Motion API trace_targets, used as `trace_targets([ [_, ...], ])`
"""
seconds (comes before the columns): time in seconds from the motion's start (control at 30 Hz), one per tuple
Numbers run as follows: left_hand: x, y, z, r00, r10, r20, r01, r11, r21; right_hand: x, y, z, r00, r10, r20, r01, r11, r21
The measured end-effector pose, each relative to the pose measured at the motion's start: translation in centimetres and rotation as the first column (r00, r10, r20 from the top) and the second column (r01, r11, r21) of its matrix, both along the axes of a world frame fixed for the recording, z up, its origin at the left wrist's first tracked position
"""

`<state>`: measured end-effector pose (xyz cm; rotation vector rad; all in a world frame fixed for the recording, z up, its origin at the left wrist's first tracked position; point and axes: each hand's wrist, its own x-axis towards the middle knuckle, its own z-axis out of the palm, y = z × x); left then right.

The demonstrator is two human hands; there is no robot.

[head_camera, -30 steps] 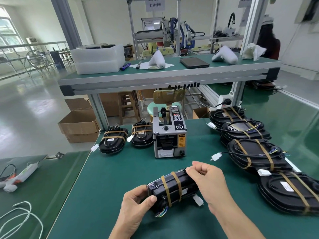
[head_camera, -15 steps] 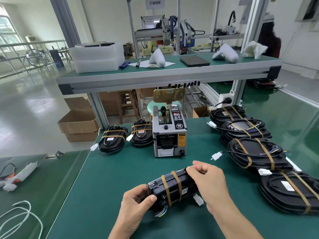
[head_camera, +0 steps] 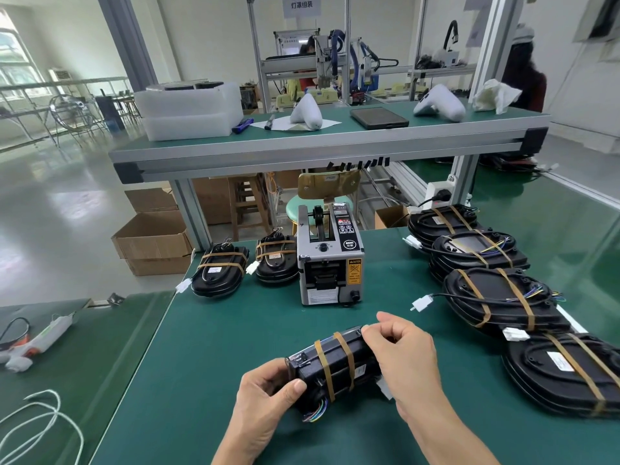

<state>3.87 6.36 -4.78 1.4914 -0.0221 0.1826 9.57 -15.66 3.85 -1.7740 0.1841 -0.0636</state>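
We are holding black plastic casing bundle with two tan rubber bands low over green bench. Left grip curling round near end, right grip pinching far top edge. Likely unbanding: next calling for steady hold, band slid off.

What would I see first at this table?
Probably the black bundle wrapped in tan bands, gripped by the left hand and right hand at the near middle of the green table. Behind it stands a grey tape machine, and more banded black bundles line the right side.
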Motion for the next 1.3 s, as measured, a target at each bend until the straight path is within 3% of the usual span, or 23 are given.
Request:
trace_targets([
  [0.57, 0.1, -0.1, 0.1, 1.000, 0.015, 0.001, -0.015, 1.000, 0.015, -0.3, 0.4, -0.3, 0.995, -0.038, 0.094, 0.056, 0.980, -0.192],
  [0.87, 0.1, -0.1, 0.1, 1.000, 0.013, 0.011, -0.013, 1.000, 0.011, 0.3, 0.0, 0.1, 0.997, -0.003, 0.072, 0.023, 0.959, -0.283],
  [1.3, 0.2, -0.2, 0.1, 0.999, 0.003, 0.042, -0.003, 1.000, 0.004, 0.6, 0.6, -1.4, 0.995, -0.050, 0.087, 0.063, 0.986, -0.154],
])
